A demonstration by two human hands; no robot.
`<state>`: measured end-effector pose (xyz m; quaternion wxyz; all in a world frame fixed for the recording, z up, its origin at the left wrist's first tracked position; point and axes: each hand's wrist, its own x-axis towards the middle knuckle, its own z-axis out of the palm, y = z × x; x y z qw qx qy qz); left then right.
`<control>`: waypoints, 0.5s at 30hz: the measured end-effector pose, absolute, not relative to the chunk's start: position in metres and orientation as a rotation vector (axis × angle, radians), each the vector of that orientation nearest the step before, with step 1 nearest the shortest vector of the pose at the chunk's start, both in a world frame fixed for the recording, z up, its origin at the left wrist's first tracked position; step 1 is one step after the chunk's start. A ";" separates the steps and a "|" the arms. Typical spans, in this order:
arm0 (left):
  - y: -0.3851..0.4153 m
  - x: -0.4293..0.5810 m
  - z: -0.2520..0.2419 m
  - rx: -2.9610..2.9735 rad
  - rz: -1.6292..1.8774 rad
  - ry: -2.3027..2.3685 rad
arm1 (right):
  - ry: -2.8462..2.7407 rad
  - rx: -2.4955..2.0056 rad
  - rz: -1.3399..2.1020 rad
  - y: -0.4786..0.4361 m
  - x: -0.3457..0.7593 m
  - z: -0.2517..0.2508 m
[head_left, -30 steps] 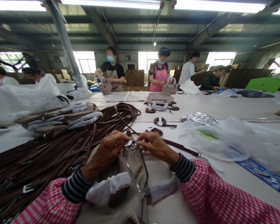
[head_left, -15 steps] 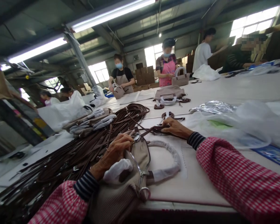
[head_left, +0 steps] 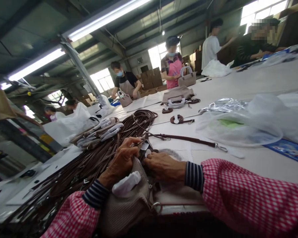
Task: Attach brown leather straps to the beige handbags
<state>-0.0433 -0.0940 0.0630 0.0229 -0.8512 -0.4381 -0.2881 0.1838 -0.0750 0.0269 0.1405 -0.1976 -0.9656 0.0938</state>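
A taupe handbag (head_left: 129, 206) lies at the table's near edge, its handles wrapped in white paper. My left hand (head_left: 123, 160) grips the bag's top edge by the metal hardware. My right hand (head_left: 164, 167) rests against the same spot, fingers pinched on the small fitting at the bag's opening. A brown strap (head_left: 188, 139) with a metal clip lies stretched across the table just beyond my hands. What exactly my fingertips pinch is too small to make out.
A big heap of brown straps (head_left: 84, 165) covers the table to the left, with wrapped bags (head_left: 99, 130) behind it. Clear plastic bags (head_left: 250, 122) lie to the right. More coiled straps (head_left: 180, 119) and a handbag (head_left: 176, 96) sit farther back. Several people work at the far side.
My right hand has come back from the strap on the table to the bag's opening, next to my left hand. The strap now lies stretched out. The view has tilted further.
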 end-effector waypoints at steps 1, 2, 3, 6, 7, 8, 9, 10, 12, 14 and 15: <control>-0.095 -0.043 0.064 -2.650 -0.916 -1.351 | -2.805 -0.532 0.322 -0.072 0.187 0.029; -0.096 -0.042 0.066 -2.659 -0.946 -1.339 | -2.810 -0.491 0.350 -0.068 0.190 0.032; -0.095 -0.042 0.068 -2.666 -0.979 -1.326 | -2.805 -0.450 0.360 -0.063 0.191 0.037; -0.091 -0.039 0.075 -2.722 -1.064 -1.275 | -2.732 -0.315 0.334 -0.050 0.184 0.046; -0.090 -0.038 0.075 -2.740 -1.094 -1.255 | -2.697 -0.257 0.323 -0.045 0.177 0.045; -0.089 -0.038 0.075 -2.746 -1.132 -1.243 | -2.666 -0.213 0.314 -0.041 0.170 0.042; -0.089 -0.038 0.073 -2.737 -1.173 -1.247 | -2.646 -0.198 0.311 -0.038 0.163 0.037; -0.089 -0.040 0.070 -2.715 -1.217 -1.268 | -2.638 -0.209 0.314 -0.035 0.158 0.031; -0.091 -0.046 0.061 -2.660 -1.290 -1.339 | -2.651 -0.248 0.333 -0.034 0.155 0.019; -0.094 -0.053 0.052 -2.630 -1.334 -1.394 | -2.641 -0.250 0.328 -0.039 0.163 0.014; -0.095 -0.056 0.049 -2.624 -1.350 -1.405 | -2.623 -0.232 0.301 -0.042 0.169 0.015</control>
